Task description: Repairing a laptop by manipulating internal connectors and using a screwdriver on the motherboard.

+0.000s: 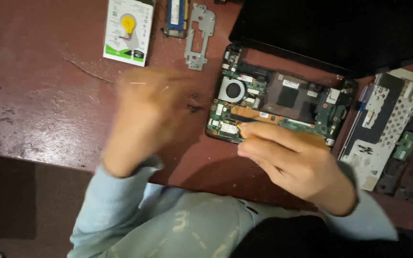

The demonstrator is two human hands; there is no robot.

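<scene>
An opened laptop base point(283, 102) lies on the reddish-brown table point(34, 95), its green circuit board, round fan and black chip area exposed. My right hand point(288, 160) rests on the near edge of the base, fingers curled and pointing left onto the board. Whether it pinches something small cannot be told. My left hand point(146, 117) hovers blurred over the bare table left of the laptop, fingers loosely bent, nothing visible in it. Both arms wear light blue sleeves.
A hard drive point(127, 31) with a yellow disc on top lies at the far left. Beside it are a memory stick point(177, 16) and a grey metal bracket point(199, 36). The dark laptop lid point(335, 28) lies behind. A perforated metal keyboard frame point(383, 124) sits at the right.
</scene>
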